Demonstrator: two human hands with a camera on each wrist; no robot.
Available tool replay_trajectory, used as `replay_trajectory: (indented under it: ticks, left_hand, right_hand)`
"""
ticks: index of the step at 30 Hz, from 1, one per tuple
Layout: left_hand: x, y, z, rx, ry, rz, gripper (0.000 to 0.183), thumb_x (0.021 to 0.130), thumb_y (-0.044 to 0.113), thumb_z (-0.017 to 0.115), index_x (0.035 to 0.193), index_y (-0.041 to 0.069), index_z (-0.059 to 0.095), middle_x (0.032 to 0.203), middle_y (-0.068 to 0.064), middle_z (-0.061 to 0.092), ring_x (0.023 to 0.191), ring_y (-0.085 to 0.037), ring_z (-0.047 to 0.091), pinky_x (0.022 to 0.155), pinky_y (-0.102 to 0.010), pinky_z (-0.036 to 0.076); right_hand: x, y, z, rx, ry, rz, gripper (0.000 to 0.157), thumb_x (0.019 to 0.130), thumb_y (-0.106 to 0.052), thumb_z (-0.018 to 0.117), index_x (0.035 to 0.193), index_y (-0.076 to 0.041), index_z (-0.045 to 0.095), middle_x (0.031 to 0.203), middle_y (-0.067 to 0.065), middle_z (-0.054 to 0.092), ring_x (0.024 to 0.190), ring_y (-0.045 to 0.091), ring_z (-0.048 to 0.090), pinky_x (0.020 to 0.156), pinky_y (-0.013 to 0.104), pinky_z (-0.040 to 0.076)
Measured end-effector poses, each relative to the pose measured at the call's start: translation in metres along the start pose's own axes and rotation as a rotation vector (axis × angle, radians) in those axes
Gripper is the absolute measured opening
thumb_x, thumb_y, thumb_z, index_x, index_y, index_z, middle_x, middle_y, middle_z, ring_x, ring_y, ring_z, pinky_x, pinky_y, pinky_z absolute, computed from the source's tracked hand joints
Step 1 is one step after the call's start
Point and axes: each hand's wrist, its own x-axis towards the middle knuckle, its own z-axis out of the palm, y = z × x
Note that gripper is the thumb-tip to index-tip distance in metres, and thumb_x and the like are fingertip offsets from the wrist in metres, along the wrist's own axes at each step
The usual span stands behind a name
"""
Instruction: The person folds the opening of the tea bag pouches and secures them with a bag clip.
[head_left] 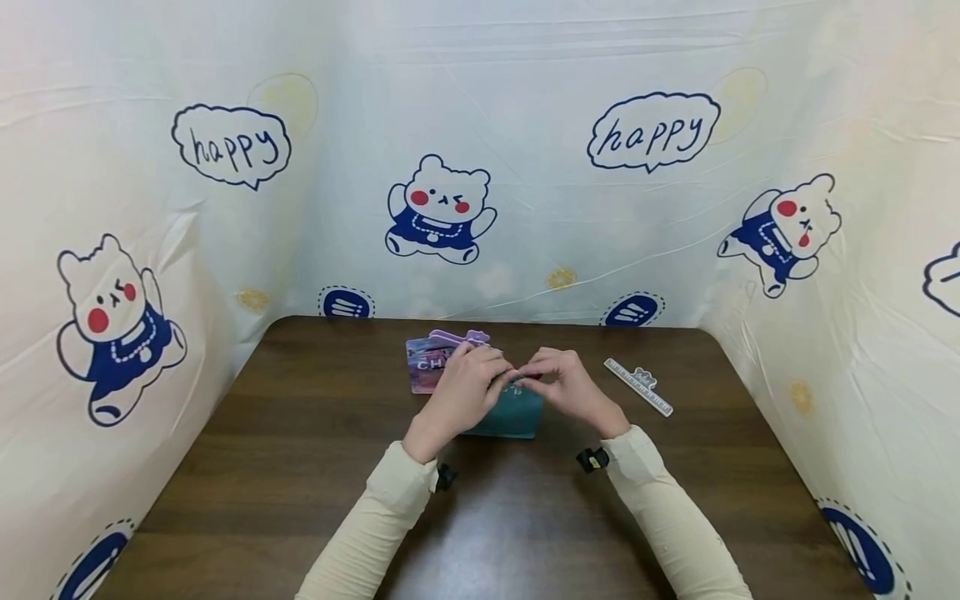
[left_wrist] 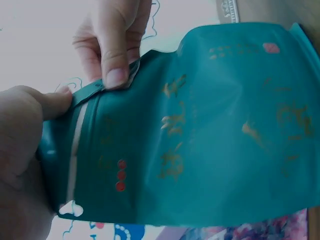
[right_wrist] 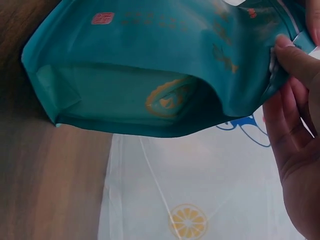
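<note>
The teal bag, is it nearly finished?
Not yet. Probably done: the purple bag, with a purple clip along its top edge. In hand: the left hand and right hand pinch the top of the teal bag. Likely left: clipping it, since the white clip lies apart on the table.

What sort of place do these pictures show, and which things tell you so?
Probably a makeshift recording booth: cartoon-printed cloth encloses three sides of a brown wood-grain table, and small black wrist devices, perhaps cameras, are worn.
</note>
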Motion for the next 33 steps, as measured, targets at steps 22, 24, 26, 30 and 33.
replay_trajectory:
  ticks: [22, 24, 26, 30, 33]
  left_hand:
    - [0.003, 0.008, 0.005, 0.080, 0.067, -0.066, 0.012, 0.089, 0.024, 0.064, 0.091, 0.016, 0.073, 0.084, 0.004, 0.066, 0.079, -0.012, 0.056, 0.070, -0.027, 0.038]
    - [0.002, 0.009, 0.005, 0.089, 0.064, -0.077, 0.013, 0.089, 0.025, 0.064, 0.091, 0.016, 0.073, 0.085, 0.004, 0.066, 0.081, -0.013, 0.056, 0.071, -0.027, 0.039]
    - [0.002, 0.009, 0.006, 0.102, 0.062, -0.085, 0.013, 0.089, 0.026, 0.064, 0.092, 0.017, 0.073, 0.087, 0.004, 0.067, 0.082, -0.013, 0.056, 0.072, -0.027, 0.039]
    - [0.000, 0.010, 0.007, 0.139, 0.070, -0.084, 0.013, 0.088, 0.027, 0.065, 0.092, 0.018, 0.073, 0.088, 0.004, 0.068, 0.083, -0.014, 0.056, 0.075, -0.028, 0.040]
    - [-0.001, 0.012, 0.008, 0.171, 0.088, -0.091, 0.013, 0.086, 0.027, 0.067, 0.093, 0.018, 0.073, 0.089, 0.003, 0.069, 0.085, -0.015, 0.057, 0.076, -0.030, 0.039]
  right_hand:
    - [0.003, -0.004, 0.003, 0.043, 0.131, 0.046, 0.016, 0.079, -0.006, 0.072, 0.091, -0.016, 0.074, 0.085, -0.003, 0.069, 0.074, 0.008, 0.063, 0.066, 0.027, 0.053]
    - [0.003, -0.003, 0.005, 0.035, 0.151, 0.019, 0.016, 0.077, -0.002, 0.072, 0.089, -0.013, 0.075, 0.083, -0.002, 0.069, 0.071, 0.009, 0.063, 0.064, 0.026, 0.053]
    - [0.003, -0.003, 0.006, 0.021, 0.164, -0.005, 0.017, 0.076, 0.001, 0.073, 0.088, -0.011, 0.074, 0.081, 0.001, 0.069, 0.069, 0.011, 0.063, 0.062, 0.025, 0.052]
    - [0.007, -0.022, 0.001, 0.020, 0.160, -0.027, 0.015, 0.075, 0.006, 0.071, 0.087, -0.004, 0.074, 0.079, 0.008, 0.069, 0.067, 0.016, 0.064, 0.061, 0.028, 0.053]
    - [0.006, -0.019, 0.002, 0.040, 0.144, -0.003, 0.010, 0.080, -0.003, 0.071, 0.088, -0.008, 0.074, 0.080, 0.004, 0.069, 0.069, 0.013, 0.064, 0.063, 0.028, 0.053]
